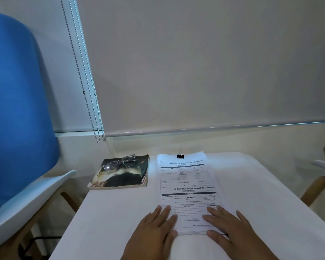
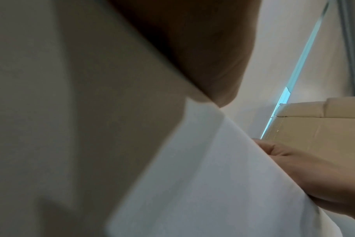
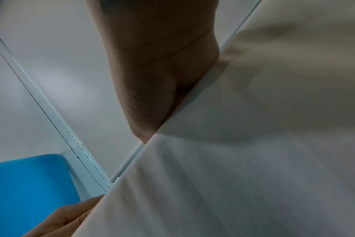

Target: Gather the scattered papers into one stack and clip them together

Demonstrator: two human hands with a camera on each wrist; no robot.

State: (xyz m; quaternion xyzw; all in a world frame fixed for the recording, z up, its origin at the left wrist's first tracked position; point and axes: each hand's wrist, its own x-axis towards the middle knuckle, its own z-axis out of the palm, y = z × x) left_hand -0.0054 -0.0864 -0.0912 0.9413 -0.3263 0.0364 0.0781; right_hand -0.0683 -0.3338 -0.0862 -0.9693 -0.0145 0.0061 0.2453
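A stack of printed forms lies lengthwise on the white table, with a black binder clip on its far edge. My left hand lies flat with straight fingers on the stack's near left corner. My right hand lies flat on the near right corner, thumb at the near edge. The left wrist view shows my left hand low over the table and the other hand to the right. In the right wrist view my right hand rests on the white surface.
A book with a pair of glasses on it lies at the table's far left corner. A blue chair stands to the left, a wooden-framed chair to the right. Blind chains hang behind. A cardboard box sits at the right.
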